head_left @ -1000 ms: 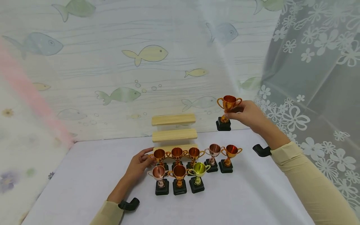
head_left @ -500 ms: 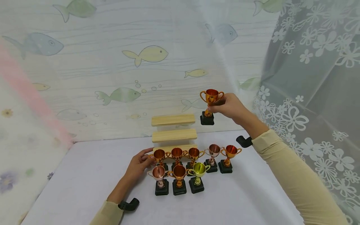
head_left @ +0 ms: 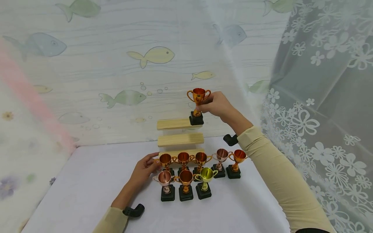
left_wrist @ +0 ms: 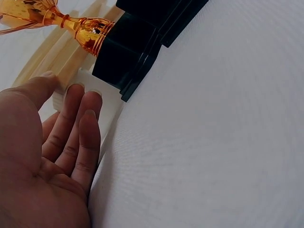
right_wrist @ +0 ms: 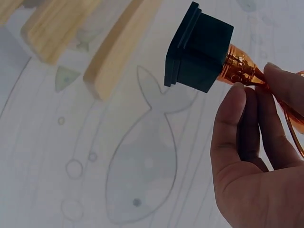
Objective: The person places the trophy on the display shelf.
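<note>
Fish-printed sheeting hangs behind the white table (head_left: 87, 181), with flowered lace to your right. Your right hand (head_left: 217, 105) pinches the orange trophy (head_left: 198, 97) by its stem between thumb and fingertips, and its black base (right_wrist: 197, 47) hovers at the right end of the top shelf (head_left: 175, 124) of the wooden step stand; from the wrist view the base looks just clear of the wood, so I judge it not yet set down. The middle shelf (head_left: 180, 139) and the bottom shelf (head_left: 177, 152) carry nothing. Eight trophies stand in a cluster on the table in front of the stand, among them a green one (head_left: 206, 176) in the near row. Your left hand (head_left: 144, 170) lies with its fingers nearly straight, touching the stand's pale foot (left_wrist: 95, 102) beside the leftmost trophy (head_left: 164, 161) and gripping nothing. So, as I read it, the first cup is arriving on the stand, none is placed yet, and the eight on the table remain.
</note>
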A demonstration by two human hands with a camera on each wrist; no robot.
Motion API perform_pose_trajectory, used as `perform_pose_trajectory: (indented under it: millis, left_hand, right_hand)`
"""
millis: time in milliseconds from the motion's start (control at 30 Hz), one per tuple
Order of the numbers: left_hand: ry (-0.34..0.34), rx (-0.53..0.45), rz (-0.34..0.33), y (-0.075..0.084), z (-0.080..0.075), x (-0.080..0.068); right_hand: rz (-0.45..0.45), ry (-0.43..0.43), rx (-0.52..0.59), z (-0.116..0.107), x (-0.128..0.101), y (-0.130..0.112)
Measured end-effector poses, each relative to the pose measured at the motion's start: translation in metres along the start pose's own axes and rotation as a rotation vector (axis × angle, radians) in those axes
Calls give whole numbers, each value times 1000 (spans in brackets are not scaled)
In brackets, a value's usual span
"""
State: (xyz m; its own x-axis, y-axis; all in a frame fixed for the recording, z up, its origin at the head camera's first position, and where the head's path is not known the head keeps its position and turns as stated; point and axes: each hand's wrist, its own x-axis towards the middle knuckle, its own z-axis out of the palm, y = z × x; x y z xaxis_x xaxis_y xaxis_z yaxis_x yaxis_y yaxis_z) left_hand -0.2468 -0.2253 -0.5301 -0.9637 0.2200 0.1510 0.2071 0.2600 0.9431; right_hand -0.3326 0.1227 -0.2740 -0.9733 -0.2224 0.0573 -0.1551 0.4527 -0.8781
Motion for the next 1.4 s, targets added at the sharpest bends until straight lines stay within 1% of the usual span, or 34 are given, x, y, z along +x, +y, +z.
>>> perform_pose_trajectory:
  millis: [67, 200, 300, 600, 867, 1100, 1400]
  left_hand:
    - [-1, -1, 8, -1, -1, 1]
    - [4, 1, -3, -1, -1, 2]
    - [7, -1, -15, -1, -1, 1]
    - [7, -6, -18, 1, 0, 0]
    - [1, -17, -20, 1, -1, -1]
    - [0, -26, -26, 3, -1, -2]
    - [7, -26, -48, 5, 0, -2]
  right_hand:
    - [3, -7, 8, 7, 5, 0]
    - [2, -21, 6, 23, 13, -1]
    - [18, -27, 3, 34, 19, -1]
    - [56, -29, 20, 64, 33, -6]
    - [42, -21, 93, 87, 41, -11]
    - [25, 21, 89, 104, 46, -15]
    - [13, 16, 70, 119, 51, -21]
